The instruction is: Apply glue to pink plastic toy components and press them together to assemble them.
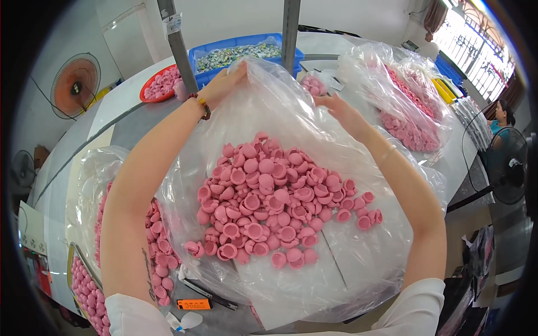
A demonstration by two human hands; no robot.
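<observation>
In left grip [225, 84]: clear bag [274, 92]; right grip [346, 114] near edge, hold unclear.
Likely light, limp, slippery; best gathered at rim.

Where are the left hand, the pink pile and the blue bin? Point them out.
Left hand [223, 84]: head view, middle of hand.
Pink pile [280, 196]: head view, its middle.
Blue bin [234, 41]: head view, far rim.

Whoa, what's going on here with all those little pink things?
A person is holding up the edge of a big clear plastic bag with the left hand. The right hand is up by the bag's other side; its grip isn't clear. Below them, a heap of hollow pink pieces lies on or inside the plastic. More pink pieces fill a red bowl farther back.
</observation>
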